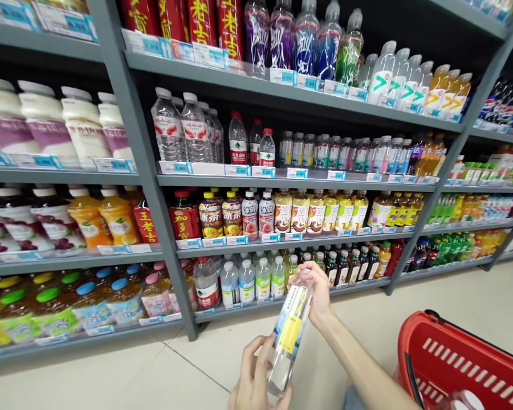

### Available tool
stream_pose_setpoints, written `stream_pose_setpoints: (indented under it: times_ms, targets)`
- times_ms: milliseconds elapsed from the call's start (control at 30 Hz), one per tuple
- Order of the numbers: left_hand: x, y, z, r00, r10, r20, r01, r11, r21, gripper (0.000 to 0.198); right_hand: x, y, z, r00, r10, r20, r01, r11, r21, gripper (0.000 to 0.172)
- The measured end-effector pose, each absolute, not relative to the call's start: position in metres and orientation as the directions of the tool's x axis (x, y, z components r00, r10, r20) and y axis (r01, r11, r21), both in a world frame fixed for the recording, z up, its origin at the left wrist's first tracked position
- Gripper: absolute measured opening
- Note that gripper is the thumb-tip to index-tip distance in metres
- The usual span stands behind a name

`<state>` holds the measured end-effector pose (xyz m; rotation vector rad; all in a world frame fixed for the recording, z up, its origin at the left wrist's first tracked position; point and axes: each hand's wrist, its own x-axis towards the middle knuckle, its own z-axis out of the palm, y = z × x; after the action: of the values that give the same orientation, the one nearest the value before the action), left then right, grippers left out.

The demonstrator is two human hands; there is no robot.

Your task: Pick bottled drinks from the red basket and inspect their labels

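Note:
Between my two hands is a clear plastic bottle (pixel 291 324) with a yellow, blue and white label, tilted with its top leaning right. My right hand (pixel 318 290) is closed around the top of the bottle and partly covers the cap. Down at the lower part, my left hand (pixel 256 373) grips the bottle with fingers on its side and the thumb near its base. The bottle is in front of the bottom shelf, apart from the bottles standing there.
A red shopping basket (pixel 465 353) with white-capped bottles inside is at the lower right. Grey shelves (pixel 282 94) full of drinks stretch across the view, with upright posts (pixel 154 188) between sections. Pale floor tiles (pixel 188 370) lie below.

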<state>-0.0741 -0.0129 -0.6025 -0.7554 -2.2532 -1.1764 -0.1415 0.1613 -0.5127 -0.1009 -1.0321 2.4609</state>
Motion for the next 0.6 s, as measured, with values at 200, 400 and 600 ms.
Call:
stream_pose_setpoints:
  times_ms: [200, 400, 600]
  targets:
    - [-0.065, -0.010, -0.588, -0.762, 0.302, 0.572, 0.643, 0.452, 0.618, 0.060, -0.137, 0.174, -0.512, -0.895, 0.437, 0.086, -0.371, -0.623, -0.689, 0.017]
    - [-0.061, -0.011, -0.580, -0.841, 0.230, 0.490, 0.540, 0.318, 0.779, 0.051, -0.140, 0.174, -0.516, -0.894, 0.445, 0.052, -0.340, -0.598, -0.726, 0.016]
    - [-0.060, -0.011, -0.564, -0.893, 0.416, -0.172, -0.333, -0.352, 0.875, 0.049, -0.138, 0.172, -0.512, -0.919, 0.374, 0.123, -0.349, -0.629, -0.695, 0.015]
